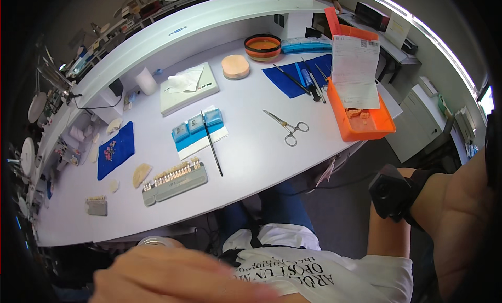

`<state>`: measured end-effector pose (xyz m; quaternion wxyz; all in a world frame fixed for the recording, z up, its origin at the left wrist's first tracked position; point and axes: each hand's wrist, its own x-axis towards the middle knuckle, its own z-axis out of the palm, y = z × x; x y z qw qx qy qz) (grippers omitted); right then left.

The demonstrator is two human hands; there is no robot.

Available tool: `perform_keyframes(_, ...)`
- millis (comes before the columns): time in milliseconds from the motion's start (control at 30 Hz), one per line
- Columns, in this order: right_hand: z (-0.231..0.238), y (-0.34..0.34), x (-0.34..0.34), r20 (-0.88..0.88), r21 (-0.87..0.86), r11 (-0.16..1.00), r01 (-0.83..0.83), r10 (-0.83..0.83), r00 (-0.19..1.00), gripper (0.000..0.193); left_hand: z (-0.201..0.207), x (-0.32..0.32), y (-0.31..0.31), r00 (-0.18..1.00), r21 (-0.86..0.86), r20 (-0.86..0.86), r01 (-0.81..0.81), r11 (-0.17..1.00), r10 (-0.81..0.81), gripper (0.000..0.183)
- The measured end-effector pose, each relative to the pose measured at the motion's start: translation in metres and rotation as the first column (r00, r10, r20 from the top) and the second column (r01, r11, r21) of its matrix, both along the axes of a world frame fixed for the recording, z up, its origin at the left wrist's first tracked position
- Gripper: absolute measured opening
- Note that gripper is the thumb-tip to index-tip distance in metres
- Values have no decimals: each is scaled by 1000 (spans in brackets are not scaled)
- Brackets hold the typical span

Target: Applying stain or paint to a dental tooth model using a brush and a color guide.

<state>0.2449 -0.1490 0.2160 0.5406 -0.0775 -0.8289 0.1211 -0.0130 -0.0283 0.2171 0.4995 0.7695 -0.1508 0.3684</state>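
Note:
My left hand (172,274) is in front of my body at the lower edge, raised close to the camera and smeared by motion. Its fingers point to the right, and I see nothing in them. Close to the right edge is my right hand (465,214), lifted high with a black device (392,193) strapped at its wrist; the fingers run out of the picture. Neither hand touches the table. Nearest to them on the white table lie a grey tooth shade guide (175,184), a thin black brush (213,149) and scissor-handled metal forceps (285,127).
An orange box (366,126) with dental models and a paper slip (355,73) stands at the table's right end. Beside it, tools lie on a blue cloth (287,79). A small blue-lidded box set (196,126), white case (209,89), round block (235,66) and bowl (262,55) stand farther back.

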Motion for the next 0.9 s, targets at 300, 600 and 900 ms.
perform_keyframes(300,10,-20,-5,50,-18,997,68,-67,996,45,-40,35,2,988,-87,108,121,989,-111,25)
perform_keyframes(600,16,-25,-9,69,-20,996,88,-87,994,44,-41,36,3,986,-110,105,141,984,-129,26)
perform_keyframes(900,20,-24,-13,80,-33,997,71,-68,994,43,-32,30,0,986,-102,94,145,984,-136,26)
